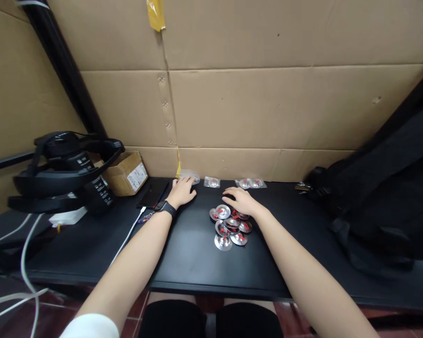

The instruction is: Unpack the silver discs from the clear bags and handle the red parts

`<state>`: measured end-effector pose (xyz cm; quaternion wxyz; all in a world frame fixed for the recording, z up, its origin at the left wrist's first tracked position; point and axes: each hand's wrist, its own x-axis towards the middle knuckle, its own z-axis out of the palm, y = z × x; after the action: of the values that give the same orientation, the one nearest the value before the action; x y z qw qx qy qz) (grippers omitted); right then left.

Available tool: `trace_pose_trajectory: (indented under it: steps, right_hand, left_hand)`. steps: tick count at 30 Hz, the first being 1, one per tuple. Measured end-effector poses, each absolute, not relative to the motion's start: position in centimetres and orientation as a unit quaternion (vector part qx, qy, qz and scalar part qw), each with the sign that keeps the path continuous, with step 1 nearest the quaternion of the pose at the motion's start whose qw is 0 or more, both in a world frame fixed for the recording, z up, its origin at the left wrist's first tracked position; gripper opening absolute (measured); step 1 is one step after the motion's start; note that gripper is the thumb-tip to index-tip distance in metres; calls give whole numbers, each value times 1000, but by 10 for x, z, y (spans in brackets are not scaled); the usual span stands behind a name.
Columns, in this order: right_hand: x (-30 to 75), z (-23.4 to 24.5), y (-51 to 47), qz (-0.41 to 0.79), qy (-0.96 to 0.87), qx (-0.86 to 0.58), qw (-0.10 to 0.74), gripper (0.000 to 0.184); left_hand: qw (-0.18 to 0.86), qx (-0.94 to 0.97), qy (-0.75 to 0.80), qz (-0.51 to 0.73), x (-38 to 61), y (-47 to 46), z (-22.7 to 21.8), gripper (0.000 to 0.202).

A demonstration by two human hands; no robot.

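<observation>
My left hand [183,191] reaches to the back of the black table, fingers stretched out, at the edge of some clear plastic bags [191,175]. Whether the fingertips press on the plastic is hard to tell. Over the far side of a pile of finger cymbals [231,226], silver discs with red straps, is my right hand [242,201], its fingers extended and nothing seen in them. Part of the pile is hidden under that hand. Along the cardboard wall lie one bagged cymbal packet [212,182] and a wider bagged packet [251,183] showing two discs.
On the left stand a black headset [66,169], a small cardboard box [127,173] and a dark phone or tablet [152,193]. A white cable [129,234] crosses the table [197,263]. A black bag [373,206] fills the right side, near a small padlock [303,187].
</observation>
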<state>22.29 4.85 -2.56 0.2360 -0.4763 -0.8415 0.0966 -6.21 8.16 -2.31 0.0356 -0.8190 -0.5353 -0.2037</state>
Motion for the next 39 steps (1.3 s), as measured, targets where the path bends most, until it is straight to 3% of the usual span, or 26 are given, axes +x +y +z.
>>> trace_pose_trajectory:
  steps: [5,23,30,36,39]
  right_hand:
    - [211,-22,43,98,-840,-498,193,35]
    - [221,-27,52,86,-834,-491,236,45]
    - [213,-25,50,94,-841,-491,207,28]
    - [219,-19,55,142,-800,-464,353,31]
    - [222,-13,54,209,-761,-440,428,29]
  left_hand:
    - [25,-891,-411,-192,-23,72,-27,48]
    - [-45,-916,-347,-197,-1,59,-22,50]
    - [-65,-907,-329,-255,3,51,-15,50]
    - [-88,-853,-367,-359,3,50,-10,29]
    - [-152,-804,-376,-435,7,51,-12,30]
